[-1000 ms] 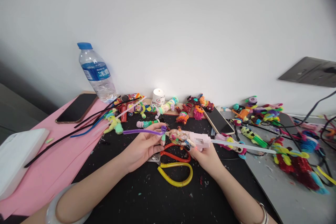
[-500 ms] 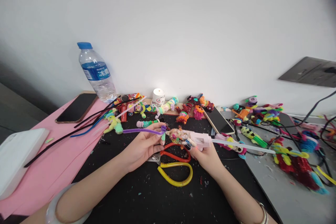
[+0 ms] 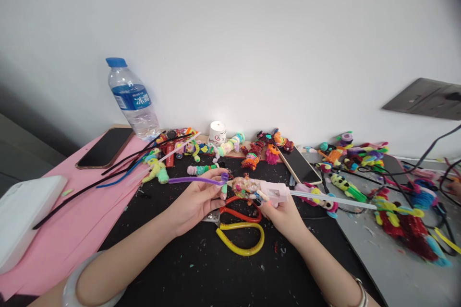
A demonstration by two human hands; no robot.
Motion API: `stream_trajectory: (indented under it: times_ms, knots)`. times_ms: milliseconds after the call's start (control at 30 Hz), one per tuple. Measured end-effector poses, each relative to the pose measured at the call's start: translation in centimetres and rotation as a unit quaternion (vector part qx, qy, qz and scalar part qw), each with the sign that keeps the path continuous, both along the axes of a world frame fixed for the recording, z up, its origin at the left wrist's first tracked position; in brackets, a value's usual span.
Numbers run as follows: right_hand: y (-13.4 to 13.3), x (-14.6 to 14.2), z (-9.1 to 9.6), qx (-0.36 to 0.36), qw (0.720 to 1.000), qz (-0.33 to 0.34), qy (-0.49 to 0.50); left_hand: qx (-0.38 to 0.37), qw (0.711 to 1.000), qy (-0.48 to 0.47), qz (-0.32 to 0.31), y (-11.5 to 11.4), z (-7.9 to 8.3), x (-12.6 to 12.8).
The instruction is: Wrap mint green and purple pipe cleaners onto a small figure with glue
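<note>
My left hand (image 3: 196, 201) pinches a pipe cleaner piece (image 3: 194, 180), its purple strand running out to the left and a small green part at the fingertips. In my right hand (image 3: 283, 216) is a pale pink glue gun (image 3: 276, 191), with a long clear glue stick (image 3: 334, 199) jutting from its back. Lumpy, multicoloured residue coats the gun's front, and its nozzle sits at the purple and green piece; whether they touch I cannot tell. Under the hands lie scissors (image 3: 242, 245) with one red and one yellow handle, their blades mostly hidden by my left hand.
Along the wall stand a water bottle (image 3: 133, 100), a small paper cup (image 3: 217, 132) and several pipe cleaner figures (image 3: 252, 156). Phones lie left (image 3: 104, 147) and right (image 3: 300, 165). A white box (image 3: 32, 220) rests on pink paper. Cables and more figures crowd the right; another person's hand shows at the right edge.
My two hands, the glue gun and the purple piece hold almost the same position. At the far right edge, part of another person's hand has come into view.
</note>
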State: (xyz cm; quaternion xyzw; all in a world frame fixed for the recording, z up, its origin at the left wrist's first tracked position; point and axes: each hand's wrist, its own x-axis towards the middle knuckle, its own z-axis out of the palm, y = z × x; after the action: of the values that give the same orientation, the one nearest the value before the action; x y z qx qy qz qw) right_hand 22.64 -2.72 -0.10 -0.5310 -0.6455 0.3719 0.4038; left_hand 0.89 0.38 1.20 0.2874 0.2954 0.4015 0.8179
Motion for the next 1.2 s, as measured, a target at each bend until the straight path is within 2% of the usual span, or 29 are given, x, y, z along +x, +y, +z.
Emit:
stream_trajectory:
  times_ms: [867,1200]
  knots:
    - [0.12,0.06,0.09,0.018,1.0,-0.012,-0.015,-0.007,1.0,-0.021,0.01,0.15,-0.43,-0.15]
    - [0.14,0.12,0.15,0.018,1.0,0.005,-0.007,-0.011,1.0,-0.024,0.01,0.04,-0.24,-0.21]
